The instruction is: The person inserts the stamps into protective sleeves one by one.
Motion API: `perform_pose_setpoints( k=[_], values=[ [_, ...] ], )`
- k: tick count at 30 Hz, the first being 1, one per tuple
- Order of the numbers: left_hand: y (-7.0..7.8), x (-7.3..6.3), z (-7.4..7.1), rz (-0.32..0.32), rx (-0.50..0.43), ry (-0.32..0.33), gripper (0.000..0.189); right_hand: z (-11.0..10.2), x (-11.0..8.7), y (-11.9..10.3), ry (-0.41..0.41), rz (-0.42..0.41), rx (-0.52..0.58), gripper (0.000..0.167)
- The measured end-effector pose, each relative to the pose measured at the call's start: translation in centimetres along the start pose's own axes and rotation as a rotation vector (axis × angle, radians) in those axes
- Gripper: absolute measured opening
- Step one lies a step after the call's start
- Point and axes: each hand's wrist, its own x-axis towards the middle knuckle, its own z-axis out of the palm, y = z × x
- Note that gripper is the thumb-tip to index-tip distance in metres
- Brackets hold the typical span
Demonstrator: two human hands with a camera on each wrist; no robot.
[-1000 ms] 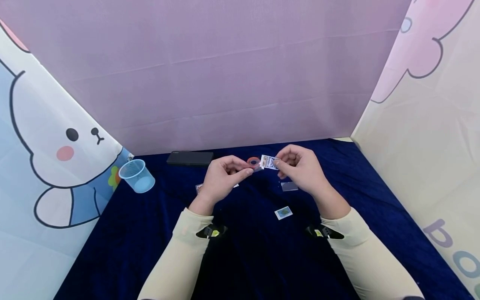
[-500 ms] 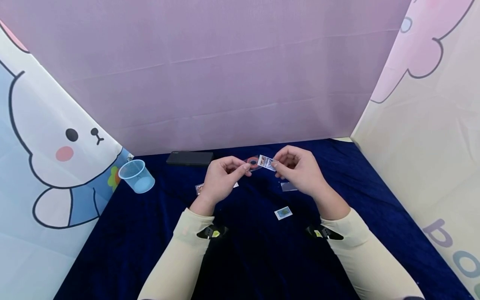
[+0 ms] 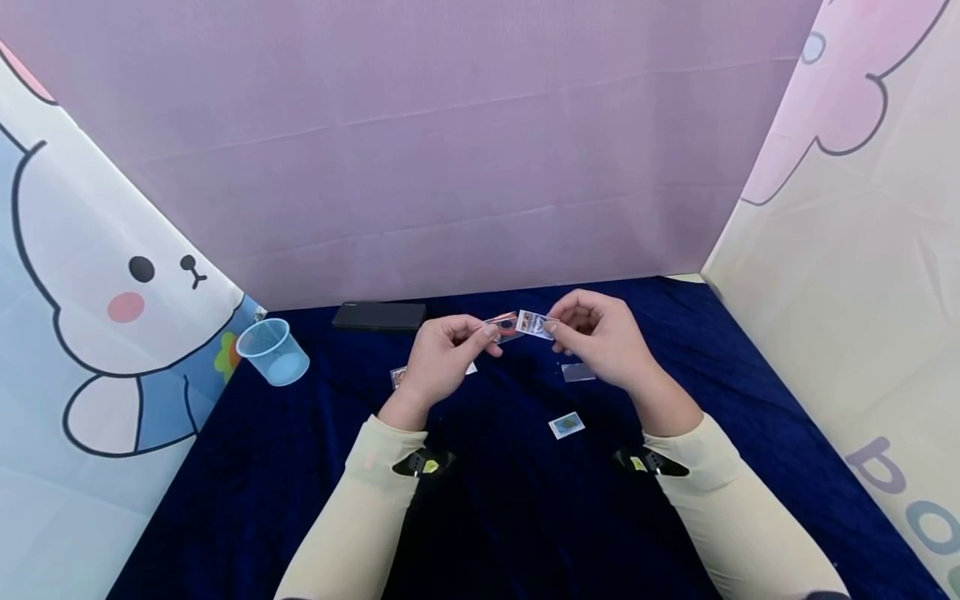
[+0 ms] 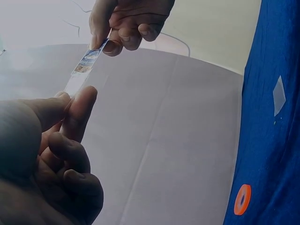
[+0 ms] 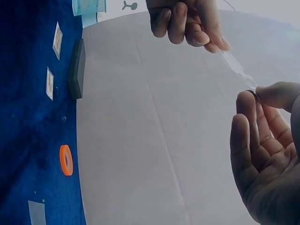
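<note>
So the card point(image 3: 532, 324) is up in the air between the two hands, face to the wearer, with one end in the right hand point(image 3: 600, 337) and the other pointing at the sleeve point(image 4: 77, 84). Right thumb and fingers have it pinched by its outer end, I'd guess so most of the card sticks out free and flat. The left hand point(image 3: 450, 354) does the mirror thing, thumb and forefinger clamped on the sleeve's outer end, probably to leave the near end clear of fingers. Card and sleeve look about end to end; honestly can't tell whether the tip is inside or just up against it. The orange roll point(image 5: 66, 160) isn't held at all, it's on the tabletop point(image 3: 480, 517) behind, and from the head view you're seeing it through the clear plastic. Below the right hand lies a clear slip point(image 3: 578, 372), with a loose card point(image 3: 567, 426) closer to the body, maybe left there for easy reach. Over on the left, two more cards point(image 5: 57, 41) lie flat near a black box point(image 3: 379, 316) along the back edge, and the blue cup point(image 3: 273, 352) stands past them by the side wall, well out of the elbows' way, which seems sensible.
</note>
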Motion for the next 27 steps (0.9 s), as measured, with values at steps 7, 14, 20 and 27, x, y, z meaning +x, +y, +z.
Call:
perform_pose_setpoints(
  k=[7, 14, 20, 27],
  values=[
    [-0.14, 0.07, 0.03, 0.006, 0.011, 0.009, 0.023, -0.13, -0.08, -0.08, -0.010, -0.005, -0.011, 0.010],
    [-0.16, 0.06, -0.08, -0.002, 0.048, -0.016, 0.028, -0.25, -0.09, -0.36, -0.015, -0.021, -0.023, 0.007],
    [-0.11, -0.04, -0.09, -0.007, 0.064, -0.034, 0.029, -0.25, -0.06, -0.21, -0.013, -0.027, -0.015, 0.007],
    [-0.13, 0.00, -0.07, -0.002, 0.055, -0.038, 0.029, -0.28, 0.04, 0.16, -0.012, -0.014, -0.024, 0.007]
  ],
)
